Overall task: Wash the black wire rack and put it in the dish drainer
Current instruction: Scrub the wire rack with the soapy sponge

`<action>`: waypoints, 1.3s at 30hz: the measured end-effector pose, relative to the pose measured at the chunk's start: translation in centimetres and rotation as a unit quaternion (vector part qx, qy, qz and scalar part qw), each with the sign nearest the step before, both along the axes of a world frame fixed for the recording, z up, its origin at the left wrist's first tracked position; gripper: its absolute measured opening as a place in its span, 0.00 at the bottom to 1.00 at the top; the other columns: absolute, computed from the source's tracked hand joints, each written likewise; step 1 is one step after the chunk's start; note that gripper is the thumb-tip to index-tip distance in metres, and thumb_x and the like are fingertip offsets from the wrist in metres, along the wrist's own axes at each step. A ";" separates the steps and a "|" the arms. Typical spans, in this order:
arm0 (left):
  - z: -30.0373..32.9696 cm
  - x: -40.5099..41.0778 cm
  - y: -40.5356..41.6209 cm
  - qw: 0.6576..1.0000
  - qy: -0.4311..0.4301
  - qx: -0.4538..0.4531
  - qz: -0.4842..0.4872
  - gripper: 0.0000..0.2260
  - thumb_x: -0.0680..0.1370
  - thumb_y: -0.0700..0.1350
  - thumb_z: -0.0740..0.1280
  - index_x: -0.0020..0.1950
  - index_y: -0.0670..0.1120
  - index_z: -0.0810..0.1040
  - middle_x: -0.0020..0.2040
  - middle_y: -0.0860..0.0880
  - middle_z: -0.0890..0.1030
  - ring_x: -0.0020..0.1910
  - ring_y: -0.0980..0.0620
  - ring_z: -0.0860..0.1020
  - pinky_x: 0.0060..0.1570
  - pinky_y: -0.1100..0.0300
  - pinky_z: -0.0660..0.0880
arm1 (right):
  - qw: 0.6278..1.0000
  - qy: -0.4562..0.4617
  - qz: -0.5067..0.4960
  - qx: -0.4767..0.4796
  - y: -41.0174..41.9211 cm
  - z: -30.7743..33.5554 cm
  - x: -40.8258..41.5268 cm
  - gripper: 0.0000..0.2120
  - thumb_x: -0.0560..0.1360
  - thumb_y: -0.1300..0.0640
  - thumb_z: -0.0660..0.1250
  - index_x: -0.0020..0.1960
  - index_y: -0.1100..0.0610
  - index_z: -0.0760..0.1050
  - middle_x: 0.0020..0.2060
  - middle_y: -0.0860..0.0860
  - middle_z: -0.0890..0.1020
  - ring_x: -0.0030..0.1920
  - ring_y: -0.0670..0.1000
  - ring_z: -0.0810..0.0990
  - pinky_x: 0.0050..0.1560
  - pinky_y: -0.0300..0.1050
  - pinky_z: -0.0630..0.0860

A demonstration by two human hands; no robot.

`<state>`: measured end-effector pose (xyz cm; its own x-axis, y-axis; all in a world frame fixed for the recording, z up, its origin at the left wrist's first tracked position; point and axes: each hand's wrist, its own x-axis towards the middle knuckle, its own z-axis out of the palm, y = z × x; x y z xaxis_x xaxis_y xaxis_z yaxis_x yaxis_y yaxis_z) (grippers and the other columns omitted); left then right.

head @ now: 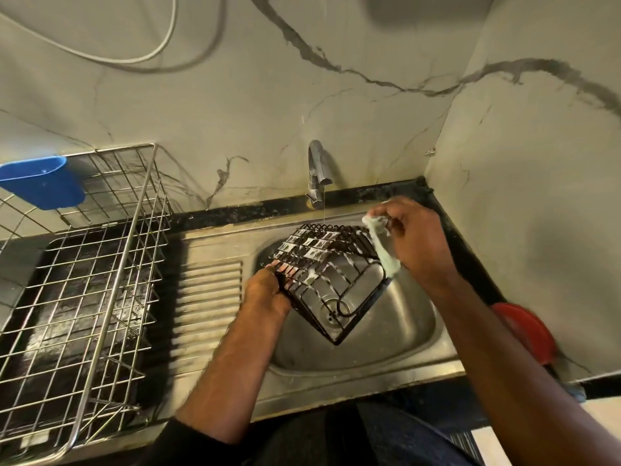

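The black wire rack (331,264) hangs tilted over the steel sink (403,331), flecked with white suds. My left hand (268,292) grips its left edge, fingers curled through the wires. My right hand (415,240) holds a pale soapy scrubbing cloth (386,255) against the rack's right edge. A thin stream of water runs from the tap (317,169) onto the rack's far edge. The steel wire dish drainer (111,280) stands to the left on the counter, holding no dishes.
A blue plastic cup holder (42,181) hangs on the drainer's back rail. The ribbed draining board (208,297) lies between drainer and sink. A red round object (527,331) sits on the right counter edge. Marble-patterned walls enclose the corner.
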<state>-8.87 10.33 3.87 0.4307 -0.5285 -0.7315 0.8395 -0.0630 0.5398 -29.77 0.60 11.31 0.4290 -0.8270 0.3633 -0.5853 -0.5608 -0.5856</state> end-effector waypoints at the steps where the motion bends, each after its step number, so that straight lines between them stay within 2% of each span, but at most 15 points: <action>1: 0.0 -0.1 0.2 1.000 -0.012 0.003 -0.003 0.17 0.86 0.39 0.50 0.46 0.44 0.77 0.27 0.46 0.81 0.21 0.50 0.78 0.21 0.59 0.77 | 1.000 0.001 0.002 0.021 0.1 0.1 0.1 0.17 0.76 0.69 0.65 0.55 0.50 0.83 0.53 0.48 0.84 0.50 0.43 0.81 0.52 0.25 0.72; 4: 0.5 -0.5 0.4 0.998 -0.063 -0.001 -0.013 0.13 0.87 0.43 0.54 0.50 0.46 0.78 0.31 0.49 0.77 0.23 0.55 0.73 0.20 0.63 0.71 | 0.994 -0.008 0.052 0.097 1.5 0.3 0.4 0.16 0.78 0.62 0.67 0.53 0.41 0.80 0.50 0.40 0.83 0.39 0.39 0.81 0.38 0.31 0.78; 5: 0.6 -0.5 0.5 0.996 -0.082 -0.001 -0.016 0.12 0.87 0.44 0.56 0.53 0.45 0.79 0.34 0.49 0.77 0.26 0.55 0.73 0.22 0.62 0.72 | 0.991 -0.017 0.061 0.118 1.8 0.2 0.3 0.14 0.79 0.61 0.66 0.53 0.41 0.81 0.47 0.39 0.83 0.35 0.40 0.80 0.31 0.34 0.77; 7: 0.7 -0.3 0.9 0.993 -0.112 0.002 -0.033 0.11 0.86 0.47 0.59 0.57 0.44 0.80 0.39 0.48 0.78 0.32 0.54 0.74 0.28 0.60 0.76 | 0.991 -0.037 0.039 0.123 1.9 0.1 0.1 0.13 0.79 0.60 0.67 0.54 0.43 0.81 0.44 0.37 0.82 0.31 0.44 0.79 0.27 0.36 0.76; 9: 1.1 -0.1 1.4 0.990 -0.130 -0.010 -0.045 0.11 0.85 0.50 0.61 0.56 0.45 0.80 0.39 0.49 0.78 0.30 0.55 0.75 0.30 0.59 0.78 | 0.992 -0.040 0.002 0.117 1.5 -0.1 -0.2 0.13 0.78 0.62 0.67 0.54 0.45 0.82 0.47 0.39 0.82 0.35 0.39 0.80 0.32 0.30 0.76; 12: 1.6 -0.6 1.7 0.980 -0.181 -0.048 -0.071 0.13 0.84 0.52 0.62 0.54 0.45 0.80 0.35 0.50 0.79 0.25 0.57 0.74 0.22 0.63 0.71 | 0.985 -0.067 -0.008 0.156 1.2 -0.4 0.1 0.13 0.78 0.65 0.67 0.55 0.49 0.82 0.49 0.42 0.82 0.43 0.37 0.80 0.39 0.25 0.75; 15: 2.2 -1.2 1.8 0.970 -0.216 -0.076 -0.086 0.12 0.83 0.53 0.63 0.53 0.46 0.79 0.32 0.53 0.78 0.26 0.58 0.74 0.25 0.63 0.72 | 0.986 -0.055 0.007 0.156 1.5 -0.3 0.5 0.17 0.76 0.70 0.66 0.58 0.52 0.82 0.52 0.42 0.81 0.45 0.32 0.76 0.45 0.20 0.69; 17: 2.5 -1.0 1.9 0.965 -0.229 -0.093 -0.088 0.10 0.84 0.52 0.63 0.53 0.47 0.78 0.33 0.52 0.77 0.27 0.58 0.74 0.25 0.64 0.73 | 0.980 -0.052 0.038 0.187 1.6 -0.2 0.3 0.19 0.76 0.70 0.65 0.57 0.50 0.81 0.52 0.41 0.82 0.45 0.33 0.78 0.47 0.25 0.72; 20: 1.8 -0.7 1.8 0.953 -0.264 -0.104 -0.104 0.11 0.83 0.53 0.62 0.53 0.47 0.78 0.36 0.49 0.77 0.29 0.54 0.74 0.26 0.62 0.73 | 0.962 -0.066 0.103 0.244 1.7 0.3 -0.2 0.17 0.78 0.68 0.64 0.53 0.47 0.81 0.50 0.41 0.84 0.46 0.40 0.81 0.49 0.42 0.80; 24: 2.3 -1.7 1.5 0.952 -0.259 -0.063 -0.152 0.20 0.81 0.60 0.64 0.53 0.43 0.80 0.36 0.46 0.82 0.32 0.47 0.81 0.29 0.55 0.78 | 0.975 0.056 0.145 0.158 2.6 0.4 0.6 0.10 0.81 0.58 0.62 0.51 0.44 0.77 0.52 0.40 0.81 0.53 0.41 0.78 0.58 0.42 0.76; 26: 2.4 -2.0 1.4 0.963 -0.237 -0.033 -0.127 0.18 0.77 0.59 0.71 0.49 0.43 0.79 0.33 0.48 0.80 0.27 0.50 0.78 0.28 0.56 0.79 | 0.976 0.071 0.158 0.132 3.3 0.2 1.4 0.09 0.81 0.59 0.63 0.52 0.45 0.77 0.52 0.43 0.80 0.55 0.43 0.77 0.57 0.41 0.74; 30: 1.8 -1.7 1.4 0.975 -0.214 -0.032 -0.060 0.18 0.74 0.61 0.73 0.43 0.47 0.76 0.31 0.51 0.74 0.24 0.54 0.70 0.20 0.61 0.70 | 0.986 -0.024 0.121 0.113 4.0 0.5 1.9 0.09 0.79 0.61 0.66 0.56 0.52 0.81 0.52 0.43 0.81 0.50 0.37 0.79 0.49 0.27 0.74; 33: 2.0 -1.5 1.5 0.974 -0.222 -0.043 -0.034 0.20 0.74 0.64 0.72 0.40 0.48 0.74 0.30 0.52 0.73 0.23 0.55 0.69 0.19 0.62 0.68 | 0.981 -0.142 0.007 0.129 3.4 0.6 1.7 0.10 0.78 0.60 0.68 0.57 0.50 0.80 0.49 0.41 0.82 0.43 0.34 0.79 0.38 0.28 0.75; 36: 2.4 -1.6 1.7 0.967 -0.247 -0.051 -0.042 0.21 0.75 0.64 0.71 0.36 0.50 0.71 0.27 0.52 0.70 0.21 0.54 0.67 0.19 0.62 0.67 | 0.975 -0.188 -0.074 0.097 1.9 1.2 1.8 0.12 0.78 0.57 0.68 0.62 0.51 0.79 0.54 0.46 0.83 0.50 0.39 0.81 0.46 0.31 0.78; 39: 2.5 -2.5 1.8 0.956 -0.282 -0.070 -0.051 0.21 0.74 0.63 0.72 0.35 0.50 0.69 0.27 0.51 0.69 0.20 0.53 0.66 0.18 0.62 0.67 | 0.975 -0.204 -0.050 0.072 1.1 2.2 2.8 0.15 0.79 0.58 0.67 0.65 0.51 0.78 0.58 0.49 0.82 0.53 0.43 0.81 0.49 0.34 0.80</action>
<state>-11.38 12.17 6.41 0.6760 -0.6645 -0.3184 0.4067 -0.0239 0.9132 -26.96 1.67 13.51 0.1880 -0.9120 0.3645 -0.3354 -0.4085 -0.8489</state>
